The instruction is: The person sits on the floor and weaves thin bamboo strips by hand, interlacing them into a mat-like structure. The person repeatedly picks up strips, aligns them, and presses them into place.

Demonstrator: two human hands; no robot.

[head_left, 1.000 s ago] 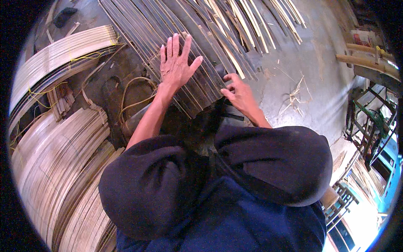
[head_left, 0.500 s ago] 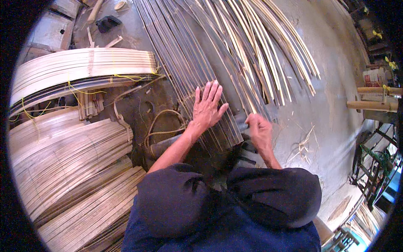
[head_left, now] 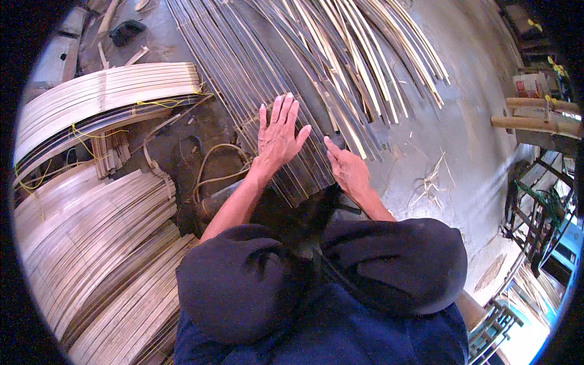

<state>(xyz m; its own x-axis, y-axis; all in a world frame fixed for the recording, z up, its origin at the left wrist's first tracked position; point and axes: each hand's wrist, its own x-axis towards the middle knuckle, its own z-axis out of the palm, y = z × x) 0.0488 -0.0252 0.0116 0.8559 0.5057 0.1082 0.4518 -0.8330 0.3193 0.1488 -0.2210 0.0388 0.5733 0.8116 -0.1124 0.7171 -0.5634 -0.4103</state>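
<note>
Long narrow dark bamboo strips (head_left: 228, 67) lie side by side as a flat panel running away from me, with thin cross lines over them. My left hand (head_left: 278, 137) rests flat on the near part of this panel, fingers stretched and thumb apart. At the panel's right edge is my right hand (head_left: 351, 173), its fingers curled and the index finger pointing forward. A greyish shape shows by its fingertips; what it grips is not clear. Right of the panel lie loose pale and dark strips (head_left: 359, 67), fanned out on the floor.
Bundles of pale slats (head_left: 103, 237) are stacked at left, below a bundle tied with yellow string (head_left: 109, 88). A looped cord (head_left: 204, 173) lies left of the panel. Shavings (head_left: 432, 185) litter the grey floor (head_left: 413, 140). Bamboo poles (head_left: 535, 125) stand at far right.
The view has shifted, so the scene sits further left. My right hand has moved forward and in against the panel's right edge. My left hand remains flat on the strips.
</note>
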